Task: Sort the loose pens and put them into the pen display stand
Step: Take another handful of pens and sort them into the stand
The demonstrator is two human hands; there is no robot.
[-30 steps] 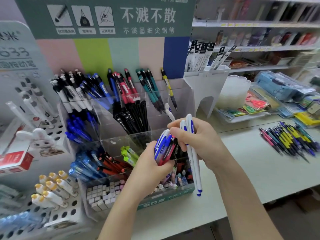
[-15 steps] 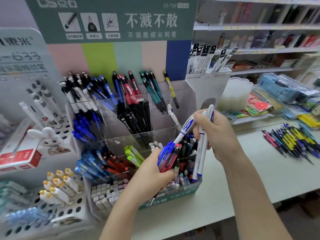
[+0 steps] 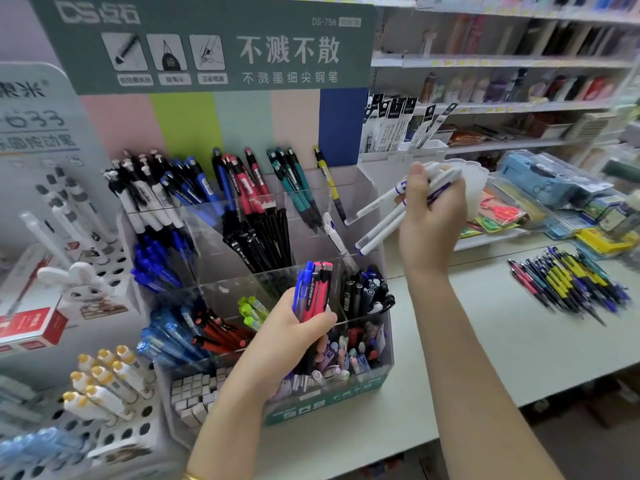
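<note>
A clear acrylic pen display stand (image 3: 377, 202) with tiered compartments holds black, blue, red, teal and yellow pens. My left hand (image 3: 287, 341) grips a bunch of blue and pink pens (image 3: 313, 289) upright, over the stand's front compartments. My right hand (image 3: 431, 216) holds several white pens with blue trim (image 3: 384, 216), raised and slanted, their tips pointing down-left toward the stand's right rear compartment. One white pen (image 3: 334, 237) stands alone in that compartment. A pile of loose pens (image 3: 568, 282) lies on the table at the right.
A white perforated holder (image 3: 114, 420) with yellow-capped pens stands at the front left, a rabbit figure (image 3: 78, 285) behind it. A white box (image 3: 408, 157) of packaged refills stands right of the stand. Trays of stationery (image 3: 554, 199) and shelves line the back right.
My right hand lifted the white pens up and to the right, swinging their tips toward the stand's rear. My left hand kept its bunch in roughly the same place.
</note>
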